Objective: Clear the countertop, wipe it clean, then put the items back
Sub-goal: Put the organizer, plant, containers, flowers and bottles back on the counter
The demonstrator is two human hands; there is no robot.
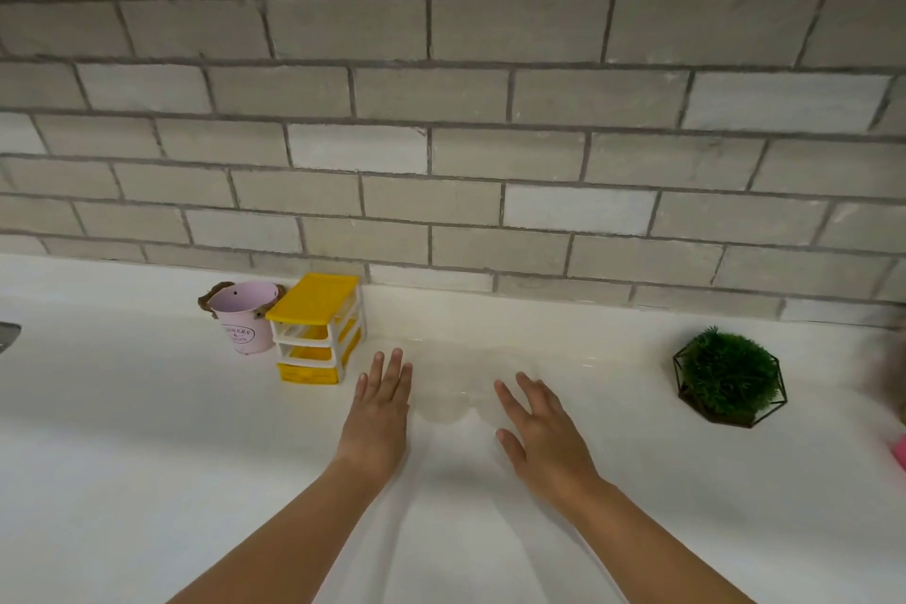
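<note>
My left hand [377, 412] and my right hand [541, 432] are stretched out flat over the white countertop [147, 456], fingers straight, holding nothing. They are a hand's width apart near the middle of the counter. A small yellow and white drawer unit [316, 329] stands just left of my left hand, close to the wall. Beside it, further left, is a pink metal bucket [245, 316]. A green moss ball in a black wire frame [729, 378] sits well to the right of my right hand.
A grey brick-pattern wall [441, 113] rises behind the counter. A sliver of something metal [7, 336] shows at the left edge and a pink object [899, 451] at the right edge. A faint wet sheen lies between my hands.
</note>
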